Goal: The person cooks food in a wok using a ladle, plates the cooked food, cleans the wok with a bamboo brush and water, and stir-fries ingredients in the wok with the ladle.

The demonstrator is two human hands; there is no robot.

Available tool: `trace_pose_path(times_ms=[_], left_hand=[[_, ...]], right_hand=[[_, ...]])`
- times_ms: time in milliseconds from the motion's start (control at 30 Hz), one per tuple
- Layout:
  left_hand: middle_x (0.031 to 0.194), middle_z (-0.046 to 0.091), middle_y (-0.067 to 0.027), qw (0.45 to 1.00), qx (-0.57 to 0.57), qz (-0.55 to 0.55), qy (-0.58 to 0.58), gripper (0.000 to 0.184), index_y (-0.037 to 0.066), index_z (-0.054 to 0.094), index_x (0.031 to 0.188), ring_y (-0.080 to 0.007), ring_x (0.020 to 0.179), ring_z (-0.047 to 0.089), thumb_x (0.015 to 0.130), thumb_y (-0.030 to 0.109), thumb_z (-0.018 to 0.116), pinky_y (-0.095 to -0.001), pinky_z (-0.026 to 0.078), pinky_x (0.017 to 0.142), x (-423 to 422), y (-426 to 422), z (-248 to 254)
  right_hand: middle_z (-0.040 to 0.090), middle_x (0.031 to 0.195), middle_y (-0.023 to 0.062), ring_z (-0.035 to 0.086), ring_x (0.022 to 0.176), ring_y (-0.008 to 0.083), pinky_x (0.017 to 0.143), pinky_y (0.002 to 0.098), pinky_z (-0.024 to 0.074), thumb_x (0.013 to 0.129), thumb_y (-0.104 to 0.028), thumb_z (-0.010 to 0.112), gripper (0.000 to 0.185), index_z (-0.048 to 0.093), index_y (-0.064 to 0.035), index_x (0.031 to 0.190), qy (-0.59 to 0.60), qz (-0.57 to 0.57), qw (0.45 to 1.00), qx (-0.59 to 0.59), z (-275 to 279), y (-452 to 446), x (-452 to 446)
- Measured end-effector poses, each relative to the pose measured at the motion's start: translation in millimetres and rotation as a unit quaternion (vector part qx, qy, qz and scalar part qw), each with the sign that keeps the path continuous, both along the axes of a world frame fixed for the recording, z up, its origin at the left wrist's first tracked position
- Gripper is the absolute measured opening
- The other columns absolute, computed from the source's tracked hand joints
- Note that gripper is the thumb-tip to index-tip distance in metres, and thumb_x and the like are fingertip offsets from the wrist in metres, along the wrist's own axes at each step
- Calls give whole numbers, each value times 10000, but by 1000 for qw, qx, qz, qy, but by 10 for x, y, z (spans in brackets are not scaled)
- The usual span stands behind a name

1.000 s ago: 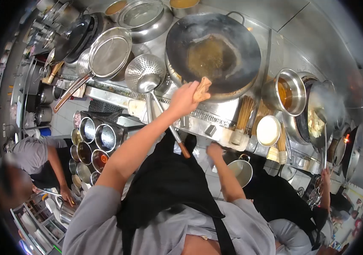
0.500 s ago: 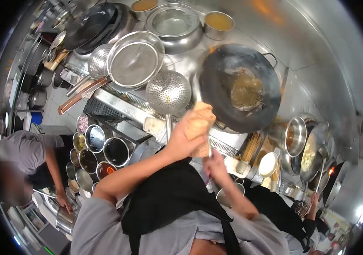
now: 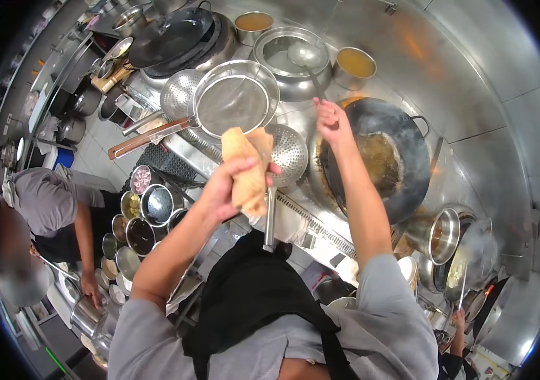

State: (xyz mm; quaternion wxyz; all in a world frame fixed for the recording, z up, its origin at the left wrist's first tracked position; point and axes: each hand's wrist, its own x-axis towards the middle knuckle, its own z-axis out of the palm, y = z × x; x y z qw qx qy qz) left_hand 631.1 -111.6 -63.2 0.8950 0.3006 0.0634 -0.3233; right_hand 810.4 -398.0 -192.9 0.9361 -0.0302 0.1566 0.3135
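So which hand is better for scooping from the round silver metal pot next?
Probably the right hand: it grips the long-handled silver metal ladle, which reaches to the pot. The left hand is busy holding the folded tan cloth.

The steel stovetop [image 3: 293, 114] carries a dark wok [image 3: 377, 117], a wide pot [image 3: 296, 90] and two smaller pots [image 3: 353, 82].

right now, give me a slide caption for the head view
Left hand gripping a tan cloth, right hand holding a ladle at a steel pot, wok nearby.
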Motion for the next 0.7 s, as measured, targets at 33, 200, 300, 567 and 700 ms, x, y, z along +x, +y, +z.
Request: trace_pose_path(times_ms=[33,200,300,567,700], left_hand=[[1091,617,-231,1000,14,9,13,516,-15,420,1291,-274,855,653,867,239,567,-370,563,810,44,7,-15],[1283,515,-294,999,-24,31,20,556,-10,406,1338,-357,1128,573,890,296,525,-411,503,950,358,-447,-8],[1342,459,-309,991,-108,-71,21,504,-5,465,1233,-398,1248,479,891,361,523,-472,437,1026,407,-857,-41],[820,556,-105,986,21,-158,52,389,-6,498,1033,-169,643,542,843,312,617,-306,492,616,-376,-1363,61],[824,617,-92,967,184,-177,8,412,-4,554,1041,-178,677,625,803,311,673,-284,520,610,-789,-1295,120]], right_hand=[[427,579,-39,367,378,38,331,192,298,922,-39,462,97,533,-3,976,-35,-19,999,-20,56,16,-183],[417,580,-54,345,371,33,323,203,292,896,-42,456,93,529,-41,953,-79,-64,994,-35,631,163,-1300],[409,587,-63,367,405,42,359,230,320,899,-81,488,36,508,-110,892,-61,-75,990,-107,1176,401,-2022],[621,816,114,639,620,225,479,270,505,984,-317,483,313,492,-63,1167,-176,-34,954,-242,1570,308,-3507],[636,837,103,644,658,182,496,262,506,971,-280,527,273,516,-67,1142,-153,-44,862,-481,899,-401,-4105]])
